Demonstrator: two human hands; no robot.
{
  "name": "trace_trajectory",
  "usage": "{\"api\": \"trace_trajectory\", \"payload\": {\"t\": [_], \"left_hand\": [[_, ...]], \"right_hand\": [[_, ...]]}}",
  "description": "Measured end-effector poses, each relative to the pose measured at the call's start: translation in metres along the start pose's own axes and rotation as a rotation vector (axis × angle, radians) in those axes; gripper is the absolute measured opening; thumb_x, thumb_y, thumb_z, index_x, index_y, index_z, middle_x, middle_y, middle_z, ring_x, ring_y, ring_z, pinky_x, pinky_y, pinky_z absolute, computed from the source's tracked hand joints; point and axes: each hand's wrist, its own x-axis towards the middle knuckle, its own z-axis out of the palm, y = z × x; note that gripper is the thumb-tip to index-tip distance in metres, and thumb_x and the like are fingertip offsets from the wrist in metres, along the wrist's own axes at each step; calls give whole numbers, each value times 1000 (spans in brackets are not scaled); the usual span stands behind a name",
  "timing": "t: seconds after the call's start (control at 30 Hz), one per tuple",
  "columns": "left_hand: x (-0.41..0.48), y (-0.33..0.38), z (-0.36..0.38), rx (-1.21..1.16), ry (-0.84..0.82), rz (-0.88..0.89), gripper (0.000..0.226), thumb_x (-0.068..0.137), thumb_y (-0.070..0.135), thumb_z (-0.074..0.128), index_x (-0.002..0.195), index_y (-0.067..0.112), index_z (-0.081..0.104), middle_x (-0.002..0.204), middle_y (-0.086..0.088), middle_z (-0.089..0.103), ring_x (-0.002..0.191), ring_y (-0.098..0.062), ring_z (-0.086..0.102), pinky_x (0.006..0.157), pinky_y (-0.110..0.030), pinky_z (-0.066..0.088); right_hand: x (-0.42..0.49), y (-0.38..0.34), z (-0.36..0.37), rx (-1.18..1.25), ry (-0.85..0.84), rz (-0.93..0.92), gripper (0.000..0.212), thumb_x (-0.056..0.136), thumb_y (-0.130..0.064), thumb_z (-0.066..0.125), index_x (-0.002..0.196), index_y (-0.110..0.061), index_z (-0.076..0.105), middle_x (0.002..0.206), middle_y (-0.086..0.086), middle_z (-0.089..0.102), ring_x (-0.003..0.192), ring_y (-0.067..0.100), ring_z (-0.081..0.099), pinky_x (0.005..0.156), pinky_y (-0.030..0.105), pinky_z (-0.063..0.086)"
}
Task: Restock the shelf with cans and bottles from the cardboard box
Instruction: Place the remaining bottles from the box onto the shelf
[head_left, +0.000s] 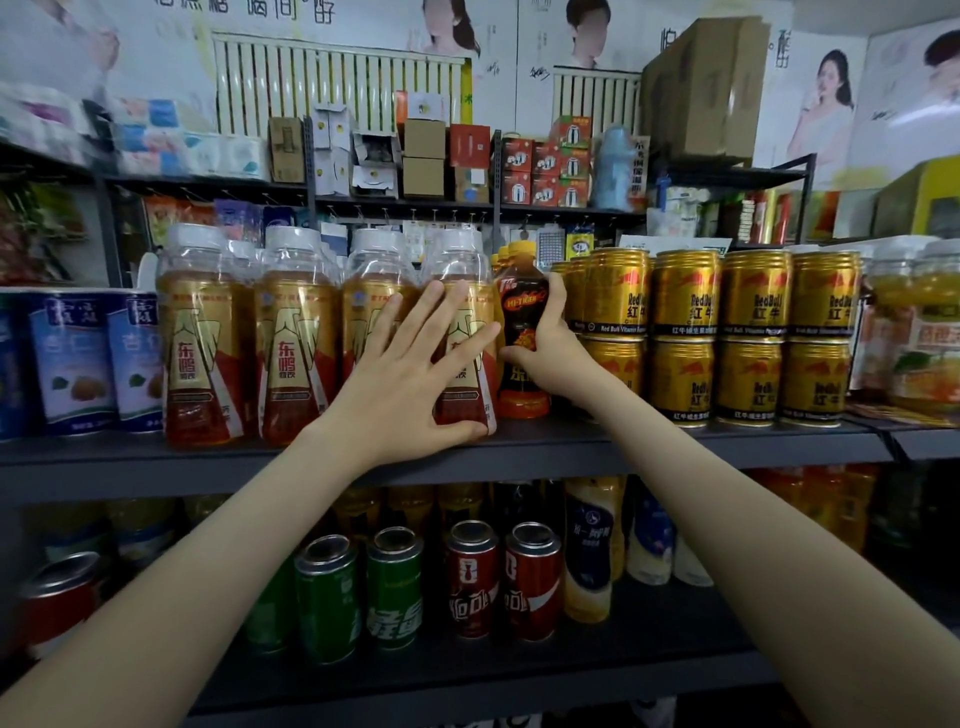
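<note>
As a person restocks a shop shelf (675, 441), the row of gold-label bottles (208, 338) and the stacked gold cans (748, 332) leave one narrow slot. The left hand (410, 374), fingers spread, presses flat on the end bottle (460, 387), apparently bracing the row. The right hand (556, 343) curls round a black bottle (522, 312) standing upright in that slot, just beside the cans. The box is out of view.

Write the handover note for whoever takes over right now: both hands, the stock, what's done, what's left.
Left hand: open, fingers spread flat against the rightmost gold-label bottle.
Right hand: grips the black Hi-Tiger bottle, upright on the middle shelf between those bottles and the Red Bull cans.
Done: bottle on shelf, not released.
To do: let go, fetch more; supply box not in view.
</note>
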Motion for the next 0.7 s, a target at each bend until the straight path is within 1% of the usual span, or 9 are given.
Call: {"api": "trace_trajectory", "payload": {"t": [0.07,0.13,0.17,0.23,0.33,0.5,0.6,0.67,0.7], "left_hand": [[0,1,-1,-1,-2,-3,90,79,74,38,153,26,17,160,-15,-1,147,-31,-5,117,-51,-6],[0,2,-1,-11,2,-8,90,79,74,38,153,25,19,160,-15,0,147,-31,-5,117,-50,-7],[0,2,-1,-13,5,-11,89,79,73,37,152,25,20,160,-15,0,147,-31,-5,117,-50,-7],[0,3,-1,-9,13,-11,89,80,73,38,152,25,20,160,-15,0,147,-31,-5,117,-49,-8],[-1,3,0,-5,10,-10,89,80,73,39,152,24,21,160,-15,1,147,-31,-4,117,-50,-7],[-1,4,-2,4,-15,-16,90,80,74,36,153,24,19,160,-15,1,147,-31,-4,116,-48,-9],[-9,9,-4,10,-29,-94,89,82,73,32,153,23,13,160,-15,2,147,-31,-1,117,-50,-4],[-21,17,-5,-47,-13,-171,82,87,67,33,153,23,15,159,-16,6,147,-31,3,117,-49,-1],[-29,22,-4,-89,6,-204,77,89,62,36,153,21,19,159,-17,10,147,-31,7,118,-48,1]], "right_hand": [[-1,-1,3,-29,50,-29,101,89,-4,63,150,-23,-15,155,24,11,142,36,22,114,49,26],[-6,0,6,-136,87,-107,106,85,-2,66,151,-27,-12,157,22,-9,146,37,-4,117,51,11],[-8,2,7,-223,84,-155,109,83,-3,69,151,-28,-12,157,21,-17,145,36,-13,116,51,7],[-13,6,7,-401,42,-230,114,79,-5,74,151,-27,-12,154,19,-28,143,35,-22,116,50,9],[-17,7,3,-532,-32,-232,118,78,-9,76,152,-26,-14,151,16,-36,142,34,-27,115,44,19],[-22,2,2,-503,-57,-205,118,79,-2,74,151,-26,-16,150,15,-38,141,34,-27,113,39,24],[-32,-5,-4,-485,-10,-243,111,82,-3,70,152,-25,-14,154,12,-32,143,31,-25,112,38,26],[-48,-12,-8,-438,73,-266,103,84,-10,69,153,-25,-6,158,10,-22,145,28,-19,112,34,19],[-61,-16,-10,-407,133,-280,96,86,-13,68,154,-23,1,159,11,-14,147,28,-12,110,32,16]]}}
